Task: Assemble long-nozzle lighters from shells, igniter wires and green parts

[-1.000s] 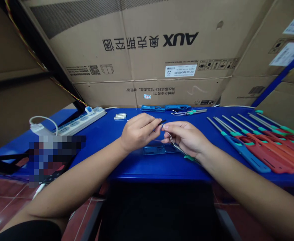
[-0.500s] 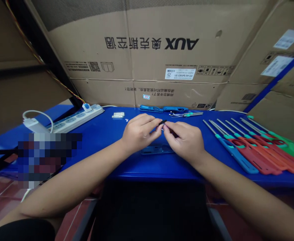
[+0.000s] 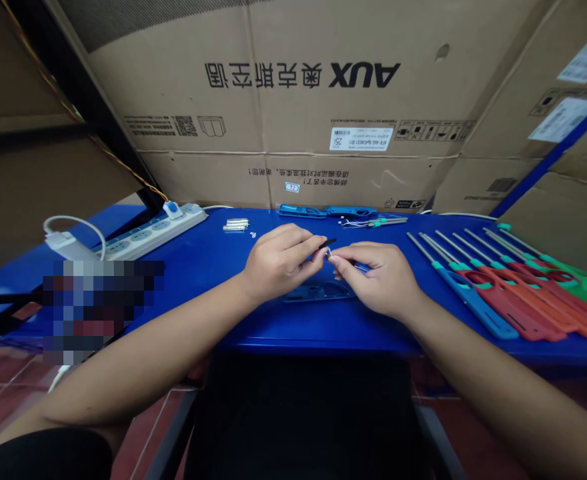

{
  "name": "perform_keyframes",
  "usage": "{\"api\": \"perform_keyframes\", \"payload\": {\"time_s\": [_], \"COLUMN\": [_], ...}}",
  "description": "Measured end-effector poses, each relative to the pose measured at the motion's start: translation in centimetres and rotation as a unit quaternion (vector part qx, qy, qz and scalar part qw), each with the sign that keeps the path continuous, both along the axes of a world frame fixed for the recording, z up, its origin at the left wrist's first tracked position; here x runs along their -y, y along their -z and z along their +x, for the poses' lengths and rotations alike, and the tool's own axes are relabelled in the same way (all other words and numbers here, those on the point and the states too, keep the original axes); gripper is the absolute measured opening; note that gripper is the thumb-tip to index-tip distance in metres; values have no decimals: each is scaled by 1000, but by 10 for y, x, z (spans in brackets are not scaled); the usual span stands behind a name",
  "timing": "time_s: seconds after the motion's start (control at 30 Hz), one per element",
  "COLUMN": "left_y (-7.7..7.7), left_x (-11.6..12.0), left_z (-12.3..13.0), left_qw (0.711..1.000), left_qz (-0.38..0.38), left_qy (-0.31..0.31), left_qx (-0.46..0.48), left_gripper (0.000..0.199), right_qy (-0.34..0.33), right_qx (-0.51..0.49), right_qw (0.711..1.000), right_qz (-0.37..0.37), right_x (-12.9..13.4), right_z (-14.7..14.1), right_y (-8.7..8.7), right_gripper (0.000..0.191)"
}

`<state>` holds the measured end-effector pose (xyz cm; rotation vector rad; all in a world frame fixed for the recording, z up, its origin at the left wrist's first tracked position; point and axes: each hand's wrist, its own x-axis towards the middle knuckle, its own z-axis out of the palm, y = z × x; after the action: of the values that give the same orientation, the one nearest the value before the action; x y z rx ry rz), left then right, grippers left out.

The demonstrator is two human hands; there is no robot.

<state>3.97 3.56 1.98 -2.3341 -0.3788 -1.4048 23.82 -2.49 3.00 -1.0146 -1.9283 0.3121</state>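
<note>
Right up front, the left hand [image 3: 278, 263] is closed, thumb and fingertips pinching a thin black stick-like piece [image 3: 326, 244]! The right hand [image 3: 376, 280] is closed too, its fingertips [image 3: 342, 252] meeting a tiny pale bit [image 3: 328, 253], too small to call, right at the end of that black piece, with a sliver of blue plastic [image 3: 361, 267] showing in its grip. Just under the hands, at 6 o'clock, a flat blue plastic lighter shell [image 3: 318, 291] lies on the blue surface [image 3: 273, 327]. Over at 3 o'clock, there's a neat fanned row of long metal-nosed lighters [image 3: 503, 303] in blue, red, orange and green, teal collars on each. Further out at 12 o'clock, two blue plastic shell pieces [image 3: 301, 211] sit beside a thin wired part with a green end [image 3: 381, 222]. At 11 o'clock, a small cluster of silver metal cylinders [image 3: 236, 225], and at 10 o'clock a white power strip [image 3: 148, 235], with a big cardboard AUX carton [image 3: 293, 113] standing behind it all
</note>
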Motion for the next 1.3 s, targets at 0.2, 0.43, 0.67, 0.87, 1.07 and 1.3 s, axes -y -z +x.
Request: {"api": "perform_keyframes", "payload": {"time_s": [0.2,0.43,0.67,0.87,1.07,1.3], "left_y": [0,-1,5,6,-6,5], "left_x": [0,0,-10,-3,8,18], "left_z": [-1,1,-4,-3,0,-8], "left_qw": [998,992,988,981,965,937], "left_qz": [14,30,-4,-44,-152,-208], "left_qy": [45,84,73,35,48,21], "left_qx": [-50,-84,-139,-185,-210,-280], "left_gripper": [16,19,18,21,22,26], "right_qy": [-106,-160,-130,-142,-149,-156], "right_qx": [-43,-150,-228,-238,-263,-144], "right_qw": [967,921,904,891,858,875], "right_qz": [-229,-323,-337,-360,-415,-435], "right_x": [-6,-26,-32,-26,-21,-23], "right_z": [19,24,16,18,20,14], "right_y": [0,-1,9,15,15,23], "right_gripper": [32,29,41,29,33,26]}}
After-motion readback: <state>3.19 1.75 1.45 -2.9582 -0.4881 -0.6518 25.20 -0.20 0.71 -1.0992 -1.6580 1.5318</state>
